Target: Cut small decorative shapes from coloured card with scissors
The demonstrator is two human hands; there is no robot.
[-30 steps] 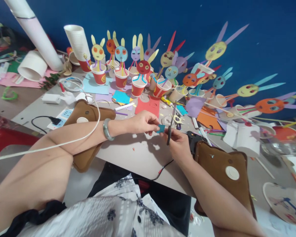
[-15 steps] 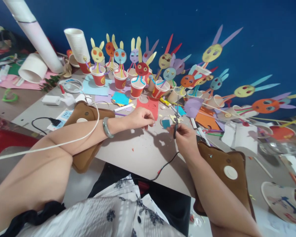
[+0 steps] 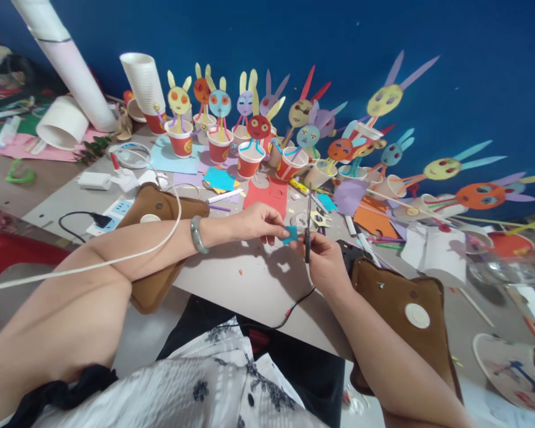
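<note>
Between my two hands, above the table, is a small square of blue paper. The fingertips of my left hand pinch its left edge. My right hand is closed around a pair of scissors whose blades point away from me, and its fingertips touch the right edge of the paper. Just beyond my hands lie a red paper sheet with cut-outs and a yellow paper scrap with holes.
Paper cups with rabbit-faced figures stand along the blue wall. Brown cushions lie beneath my forearms. A white cable crosses my left arm. A power strip, markers and a stack of cups stand around.
My right hand has moved left with the scissors and the blue paper. My left hand has shifted slightly right and now pinches the paper too.
</note>
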